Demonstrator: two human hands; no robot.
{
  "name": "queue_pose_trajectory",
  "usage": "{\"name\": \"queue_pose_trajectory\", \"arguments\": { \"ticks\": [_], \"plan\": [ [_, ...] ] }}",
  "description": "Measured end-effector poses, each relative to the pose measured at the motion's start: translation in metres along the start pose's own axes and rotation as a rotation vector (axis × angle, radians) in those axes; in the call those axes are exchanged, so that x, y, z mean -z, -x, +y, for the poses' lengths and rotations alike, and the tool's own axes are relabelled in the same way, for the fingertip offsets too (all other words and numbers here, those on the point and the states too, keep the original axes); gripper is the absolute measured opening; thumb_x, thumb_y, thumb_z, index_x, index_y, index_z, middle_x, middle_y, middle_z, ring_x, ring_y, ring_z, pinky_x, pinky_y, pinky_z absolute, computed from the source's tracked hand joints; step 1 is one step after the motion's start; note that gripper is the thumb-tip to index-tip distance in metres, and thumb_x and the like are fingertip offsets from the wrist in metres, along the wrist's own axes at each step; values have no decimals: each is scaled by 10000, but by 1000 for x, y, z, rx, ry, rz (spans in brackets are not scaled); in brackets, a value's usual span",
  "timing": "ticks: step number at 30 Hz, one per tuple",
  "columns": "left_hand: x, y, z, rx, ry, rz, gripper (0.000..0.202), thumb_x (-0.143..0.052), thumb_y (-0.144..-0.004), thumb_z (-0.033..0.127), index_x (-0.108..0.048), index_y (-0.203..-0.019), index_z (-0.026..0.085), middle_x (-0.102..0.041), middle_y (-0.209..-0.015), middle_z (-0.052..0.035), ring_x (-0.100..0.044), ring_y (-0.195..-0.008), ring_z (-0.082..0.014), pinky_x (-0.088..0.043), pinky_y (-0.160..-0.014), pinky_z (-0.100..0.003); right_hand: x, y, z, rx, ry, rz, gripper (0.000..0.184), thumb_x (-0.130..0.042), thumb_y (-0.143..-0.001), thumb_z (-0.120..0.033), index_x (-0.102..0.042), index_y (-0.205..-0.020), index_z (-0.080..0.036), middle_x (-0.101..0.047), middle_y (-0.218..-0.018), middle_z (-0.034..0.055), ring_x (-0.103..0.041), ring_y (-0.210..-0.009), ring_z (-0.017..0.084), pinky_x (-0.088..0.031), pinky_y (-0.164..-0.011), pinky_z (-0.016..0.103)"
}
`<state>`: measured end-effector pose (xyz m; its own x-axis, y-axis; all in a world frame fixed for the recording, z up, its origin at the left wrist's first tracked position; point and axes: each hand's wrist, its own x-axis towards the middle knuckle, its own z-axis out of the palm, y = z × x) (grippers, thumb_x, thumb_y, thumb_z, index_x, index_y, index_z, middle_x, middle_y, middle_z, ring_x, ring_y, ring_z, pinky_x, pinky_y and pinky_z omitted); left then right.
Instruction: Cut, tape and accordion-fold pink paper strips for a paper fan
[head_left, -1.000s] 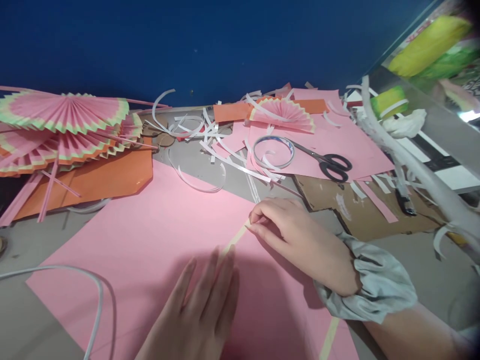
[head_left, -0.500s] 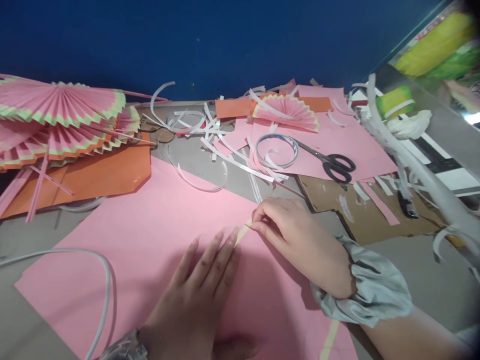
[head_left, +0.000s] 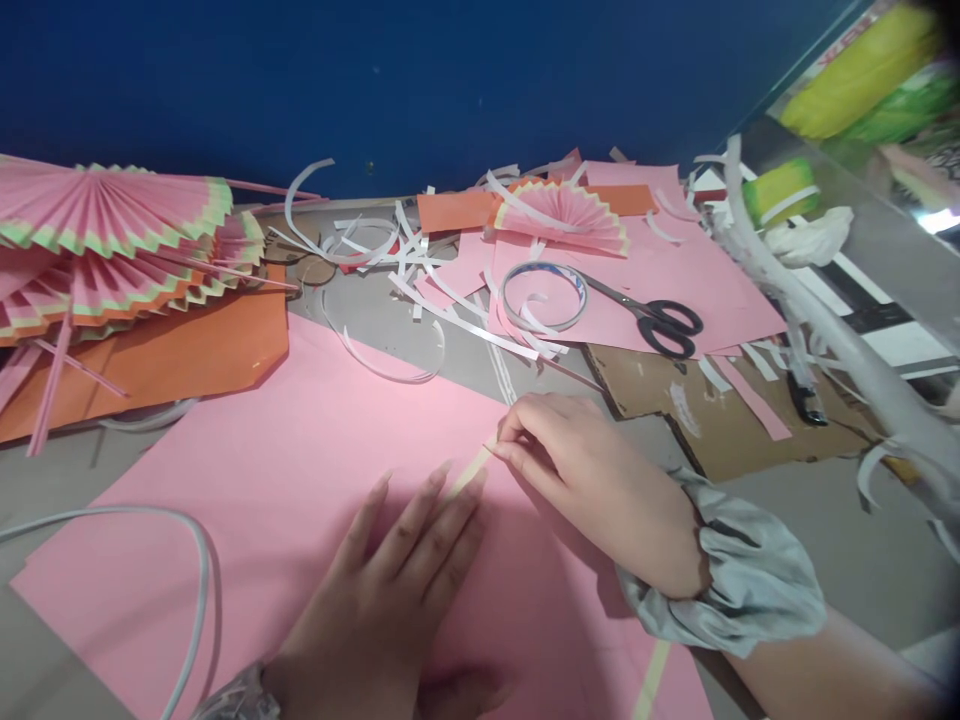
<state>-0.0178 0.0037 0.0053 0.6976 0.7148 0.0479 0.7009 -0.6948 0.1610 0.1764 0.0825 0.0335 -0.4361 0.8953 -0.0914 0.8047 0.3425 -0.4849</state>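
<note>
A large pink paper sheet [head_left: 300, 430] lies under both hands. My left hand [head_left: 397, 580] rests flat on it, fingers spread, over part of a pale yellow strip [head_left: 471, 472]. My right hand [head_left: 577, 480], with a grey-green scrunchie [head_left: 735, 570] at its wrist, pinches the strip's upper end between thumb and forefinger near the sheet's far right edge. Whether the strip is tape or paper I cannot tell. A second pale strip [head_left: 651, 680] lies on the sheet below the right wrist.
Black-handled scissors [head_left: 667, 325] and a tape roll [head_left: 544, 325] lie on more pink paper. Curled white strips [head_left: 450, 310] surround them. Folded pink fans [head_left: 112, 210] sit at left on orange paper [head_left: 217, 350]. Cardboard [head_left: 652, 385] lies right. A grey cable [head_left: 202, 560] crosses the sheet.
The whole view has shifted slightly, so things sit a little further left. More of the pale strip shows between my hands. The left hand stays flat and the right keeps its pinch.
</note>
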Motion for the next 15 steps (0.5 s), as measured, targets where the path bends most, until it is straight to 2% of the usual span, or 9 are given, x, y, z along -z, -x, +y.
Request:
{"name": "queue_pose_trajectory", "arguments": {
  "ticks": [15],
  "plan": [
    [1, 0, 1, 18, 17, 2, 729, -374, -812, 615, -344, -1374, 151, -260, -1467, -63, -207, -1343, -277, -34, -1090, -448, 2, -1, 2, -1, -6, 21, 129, -526, -850, -167, -501, -728, -201, -583, -747, -11, -517, -740, 159, -368, -705, 296]
  ]
}}
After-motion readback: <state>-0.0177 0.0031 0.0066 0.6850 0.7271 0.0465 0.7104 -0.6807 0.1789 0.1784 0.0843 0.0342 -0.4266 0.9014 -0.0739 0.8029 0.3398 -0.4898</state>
